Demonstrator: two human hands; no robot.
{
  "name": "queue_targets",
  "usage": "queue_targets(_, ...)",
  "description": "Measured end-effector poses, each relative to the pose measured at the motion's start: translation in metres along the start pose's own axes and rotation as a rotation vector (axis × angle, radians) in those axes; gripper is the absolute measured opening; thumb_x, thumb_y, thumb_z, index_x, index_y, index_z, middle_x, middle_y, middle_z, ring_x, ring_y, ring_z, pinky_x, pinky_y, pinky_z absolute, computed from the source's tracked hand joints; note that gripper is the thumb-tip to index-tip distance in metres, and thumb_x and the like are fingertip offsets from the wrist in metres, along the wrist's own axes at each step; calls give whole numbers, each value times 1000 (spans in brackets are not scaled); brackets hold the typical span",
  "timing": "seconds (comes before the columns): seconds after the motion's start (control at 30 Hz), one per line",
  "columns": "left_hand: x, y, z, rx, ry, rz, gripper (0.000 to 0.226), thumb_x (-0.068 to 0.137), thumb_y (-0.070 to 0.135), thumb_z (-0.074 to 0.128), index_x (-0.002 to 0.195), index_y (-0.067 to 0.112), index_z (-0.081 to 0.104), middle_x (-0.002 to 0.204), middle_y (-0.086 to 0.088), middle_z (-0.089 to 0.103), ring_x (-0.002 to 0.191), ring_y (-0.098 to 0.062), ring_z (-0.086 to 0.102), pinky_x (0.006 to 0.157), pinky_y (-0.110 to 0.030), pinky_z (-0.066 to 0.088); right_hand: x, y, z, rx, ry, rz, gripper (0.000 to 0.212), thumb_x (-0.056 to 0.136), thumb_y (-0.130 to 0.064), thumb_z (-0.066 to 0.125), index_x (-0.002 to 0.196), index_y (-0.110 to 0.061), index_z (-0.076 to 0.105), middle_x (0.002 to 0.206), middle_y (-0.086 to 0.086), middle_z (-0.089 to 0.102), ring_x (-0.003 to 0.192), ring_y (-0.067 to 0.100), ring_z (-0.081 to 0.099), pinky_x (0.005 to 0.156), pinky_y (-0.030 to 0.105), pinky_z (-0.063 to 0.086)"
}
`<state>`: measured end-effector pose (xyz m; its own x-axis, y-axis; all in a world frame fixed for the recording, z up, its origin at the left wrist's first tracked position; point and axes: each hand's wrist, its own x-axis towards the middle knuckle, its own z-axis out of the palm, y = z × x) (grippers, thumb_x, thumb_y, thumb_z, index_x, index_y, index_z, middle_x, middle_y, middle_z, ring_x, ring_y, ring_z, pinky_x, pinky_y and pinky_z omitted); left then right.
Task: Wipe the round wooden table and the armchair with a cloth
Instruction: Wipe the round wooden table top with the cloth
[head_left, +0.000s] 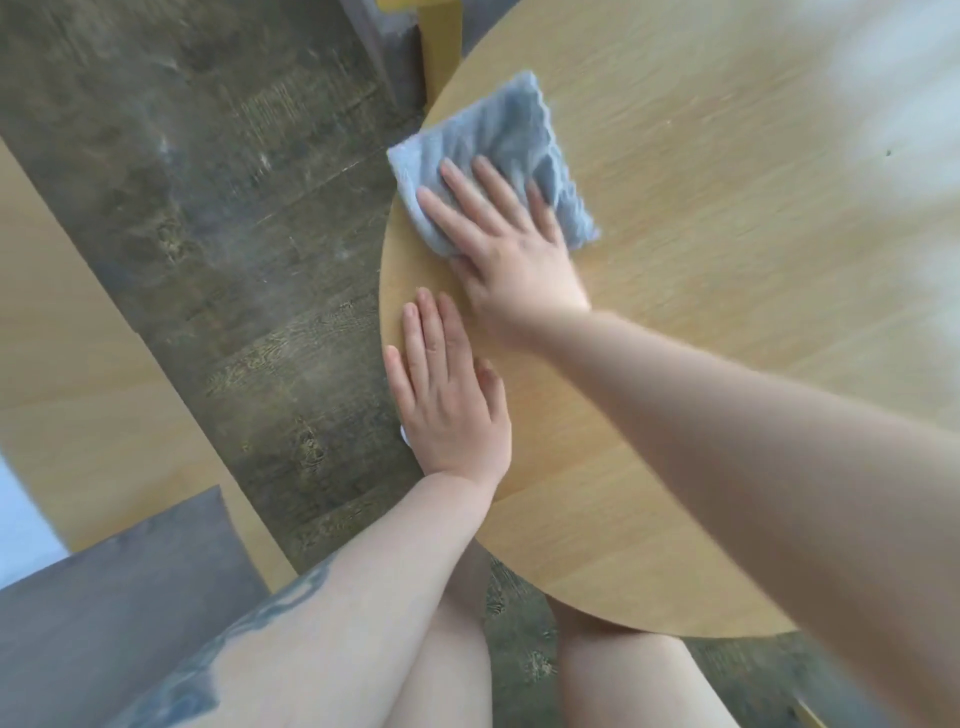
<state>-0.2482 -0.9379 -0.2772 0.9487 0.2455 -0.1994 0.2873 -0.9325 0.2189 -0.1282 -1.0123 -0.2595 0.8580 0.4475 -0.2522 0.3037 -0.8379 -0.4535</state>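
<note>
Straight, spread fingers of the right hand press flat on one grey-blue cloth, a rumpled, wavy-edged square lying near the left rim of the round wooden table. The left hand lies flat, fingers straight and together, at the same rim, just beside the right. Bare light tabletop stretches rightward; dark floor lies past the edge.
</note>
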Motion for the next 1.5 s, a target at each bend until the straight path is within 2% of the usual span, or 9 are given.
queue_targets(0.2, -1, 3, -2, -14, -42, 147, 65, 94, 31, 34, 153, 14, 13, 160, -3, 10, 148, -18, 4, 119, -36, -4, -38, 30, -1, 49, 350, 806, 62, 95, -27, 36, 153, -34, 14, 161, -10, 4, 149, 15, -3, 119, 43, -7)
queue_targets(0.37, -14, 14, 3, 64, -81, 216, 66, 92, 35, 35, 151, 7, 20, 158, -10, 18, 146, -22, 13, 119, -43, 9, 2, 41, -21, -120, -178, -398, 48, 100, -27, 39, 147, -36, 33, 158, -11, 21, 148, 15, 10, 116, 37, -5)
queue_targets(0.53, -19, 7, -5, 6, -189, 534, 67, 94, 33, 39, 153, 15, 14, 160, -2, 6, 148, -18, -2, 120, -41, -3, -17, 83, -30, -50, 246, 345, 57, 95, -22, 38, 149, -36, 28, 160, -7, 18, 149, 18, 8, 120, 44, 1)
queue_targets(0.73, -20, -9, -5, -29, -269, 908, 56, 92, 27, 43, 148, 19, 36, 152, 3, 37, 142, -14, 28, 120, -39, 12, -22, 49, -15, -334, -361, -917, 49, 98, -30, 37, 146, -40, 33, 157, -13, 21, 147, 13, 13, 119, 41, 4)
queue_targets(0.93, -15, -17, 0, 63, -309, 1010, 55, 100, 30, 30, 153, 18, 18, 160, 2, 16, 147, -14, 12, 121, -36, 7, -8, 54, -15, -154, 117, 83, 52, 100, -29, 35, 150, -37, 24, 160, -6, 15, 149, 19, 6, 119, 44, -1)
queue_targets(1.13, -13, -18, 1, 70, -275, 1025, 58, 99, 34, 26, 153, 16, 17, 160, 1, 17, 147, -16, 12, 119, -36, 5, 13, 18, -2, -364, -291, -845, 52, 97, -35, 26, 149, -39, 25, 158, -12, 19, 148, 15, 11, 118, 41, -2)
queue_targets(1.3, -7, -20, -6, -81, -284, 966, 57, 95, 29, 40, 149, 14, 30, 155, -2, 30, 145, -18, 19, 120, -35, 7, -9, 35, -5, -51, 244, 477, 57, 97, -30, 34, 152, -36, 18, 161, -8, 9, 149, 17, 1, 120, 46, -2)
queue_targets(1.4, -6, -14, -9, -294, -239, 763, 36, 85, 20, 53, 118, 12, 64, 117, -9, 65, 120, -26, 46, 110, -35, 25, -46, 9, 15, -166, -13, -80, 54, 97, -30, 35, 150, -37, 25, 160, -7, 15, 149, 19, 6, 120, 46, 2)
queue_targets(1.5, -3, -11, -12, -344, -266, 611, 53, 86, 17, 58, 138, 13, 50, 142, -6, 49, 138, -23, 34, 118, -36, 17, -10, 35, -11, -220, -250, -603, 52, 96, -28, 37, 146, -39, 32, 158, -12, 21, 148, 14, 10, 119, 37, -3)
